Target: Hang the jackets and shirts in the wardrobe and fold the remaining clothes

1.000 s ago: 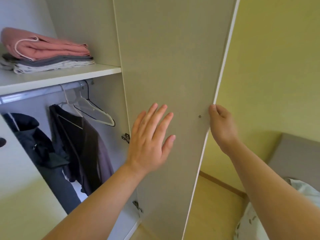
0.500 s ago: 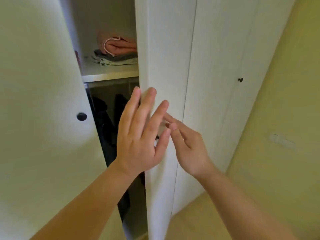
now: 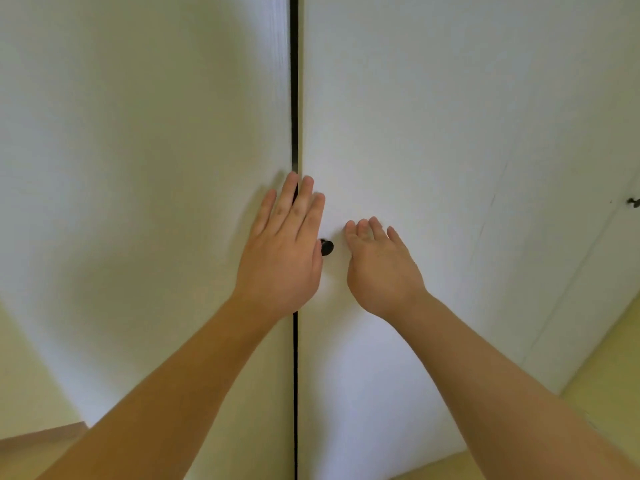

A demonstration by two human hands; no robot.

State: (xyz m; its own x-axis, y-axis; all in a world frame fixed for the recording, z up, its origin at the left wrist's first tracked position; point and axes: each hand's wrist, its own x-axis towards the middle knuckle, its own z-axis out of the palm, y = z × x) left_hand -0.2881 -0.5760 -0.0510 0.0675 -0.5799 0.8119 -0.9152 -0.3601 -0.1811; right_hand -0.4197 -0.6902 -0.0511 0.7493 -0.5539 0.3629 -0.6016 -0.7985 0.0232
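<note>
The white flat-panel wardrobe [image 3: 450, 116] is basically closed, with just a thin dark gap left of its small black round knob [image 3: 326, 247]. Left hand [image 3: 282, 251] lies flat across that gap, fingers straight. Right hand [image 3: 379, 263] rests flat just right of the knob, fingers relaxed.

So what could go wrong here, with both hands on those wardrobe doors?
The left hand lies across the dark gap between the left door and right door, so a final push might pinch its fingers. The black knob sits right beside that hand and could jab it. The right hand rests on the right door, clear of the gap.
</note>
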